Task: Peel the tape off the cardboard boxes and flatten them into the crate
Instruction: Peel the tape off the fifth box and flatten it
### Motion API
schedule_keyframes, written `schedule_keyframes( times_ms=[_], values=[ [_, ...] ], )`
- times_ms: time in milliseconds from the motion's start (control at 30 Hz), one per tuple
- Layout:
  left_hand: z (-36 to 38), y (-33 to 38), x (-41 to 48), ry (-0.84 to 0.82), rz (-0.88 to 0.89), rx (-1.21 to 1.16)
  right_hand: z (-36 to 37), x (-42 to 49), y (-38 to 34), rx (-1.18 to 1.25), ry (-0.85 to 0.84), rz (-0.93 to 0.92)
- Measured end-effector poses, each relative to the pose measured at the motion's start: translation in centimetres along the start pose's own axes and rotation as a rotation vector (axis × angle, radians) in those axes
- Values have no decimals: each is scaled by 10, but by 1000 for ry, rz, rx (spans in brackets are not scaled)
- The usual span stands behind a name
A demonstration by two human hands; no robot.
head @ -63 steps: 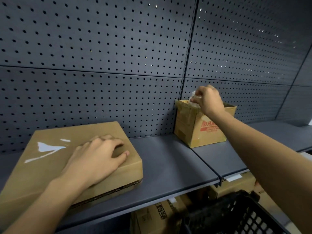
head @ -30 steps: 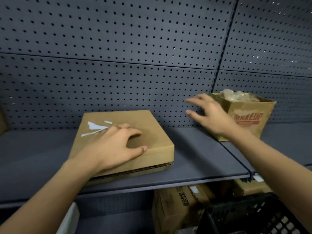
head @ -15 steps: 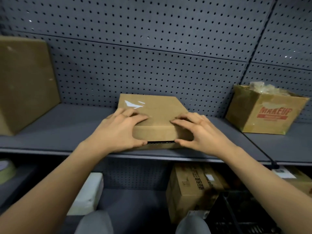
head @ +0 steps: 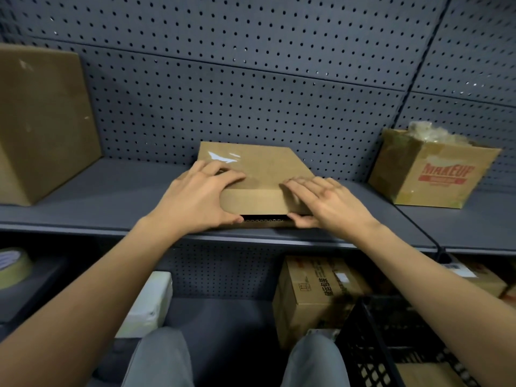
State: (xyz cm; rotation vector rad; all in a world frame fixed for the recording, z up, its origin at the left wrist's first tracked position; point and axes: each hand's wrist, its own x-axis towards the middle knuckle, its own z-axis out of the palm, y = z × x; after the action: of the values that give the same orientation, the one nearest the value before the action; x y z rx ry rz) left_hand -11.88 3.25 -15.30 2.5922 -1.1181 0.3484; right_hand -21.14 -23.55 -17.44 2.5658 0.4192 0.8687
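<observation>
A flat brown cardboard box (head: 258, 170) lies on the grey shelf (head: 111, 196) in the middle of the view, with a shiny scrap of clear tape (head: 220, 157) on its top near the back left. My left hand (head: 195, 198) grips its near left corner, fingers on top and thumb at the lower front edge. My right hand (head: 326, 203) grips the near right corner the same way. A dark gap shows under the front flap between my thumbs. The black plastic crate (head: 371, 339) stands at the lower right, below the shelf.
An open box printed MAKEUP (head: 430, 177) holding crumpled tape stands on the shelf to the right. A large closed box (head: 42, 121) stands at the left. Below are a tape roll (head: 12, 268), a white box (head: 152, 300) and a printed carton (head: 315, 291).
My right hand left the MAKEUP box and came to the flat box's near right corner. The left hand slid to the near left corner. The view swung left and down.
</observation>
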Motion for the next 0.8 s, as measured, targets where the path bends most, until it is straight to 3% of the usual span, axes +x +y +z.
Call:
schedule_keyframes(
  times_ms=[233, 567, 700, 800],
  values=[
    [-5, -8, -2, 132, -7, -134, -11, 3, -2, 167, 162, 97],
    [3, -17, 11, 323, -267, -512, 2, 14, 5, 609, 289, 577],
    [28, -24, -1, 392, -192, -723, 5, -6, -10, 797, 232, 527],
    [39, -23, -2, 512, -205, -794, 6, -14, -23, 781, 163, 740]
  ],
)
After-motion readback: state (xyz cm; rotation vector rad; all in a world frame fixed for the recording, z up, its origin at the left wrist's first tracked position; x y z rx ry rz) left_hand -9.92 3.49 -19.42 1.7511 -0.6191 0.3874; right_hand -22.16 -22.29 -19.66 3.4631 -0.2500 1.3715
